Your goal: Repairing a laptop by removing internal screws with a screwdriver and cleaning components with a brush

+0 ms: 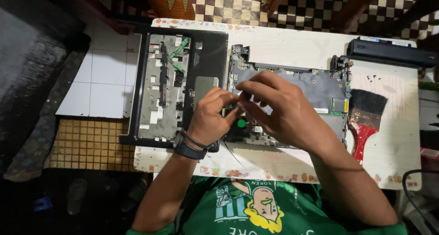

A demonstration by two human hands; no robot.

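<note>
An opened laptop base with its grey motherboard [315,86] lies in the middle of a small white table [292,47]. Both my hands meet over its left part. My left hand [211,116], with a dark band at the wrist, pinches something small at its fingertips. My right hand [276,109] reaches across the board and its fingertips touch the same spot. What they hold is too small to make out. A green-centred fan [241,123] shows just below the fingers.
A detached black laptop top cover [157,91] lies inner side up at the table's left, overhanging the edge. At the right lies a red-handled paint brush [366,116]. A black battery pack [391,52] rests at the far right corner. Tiled floor is to the left.
</note>
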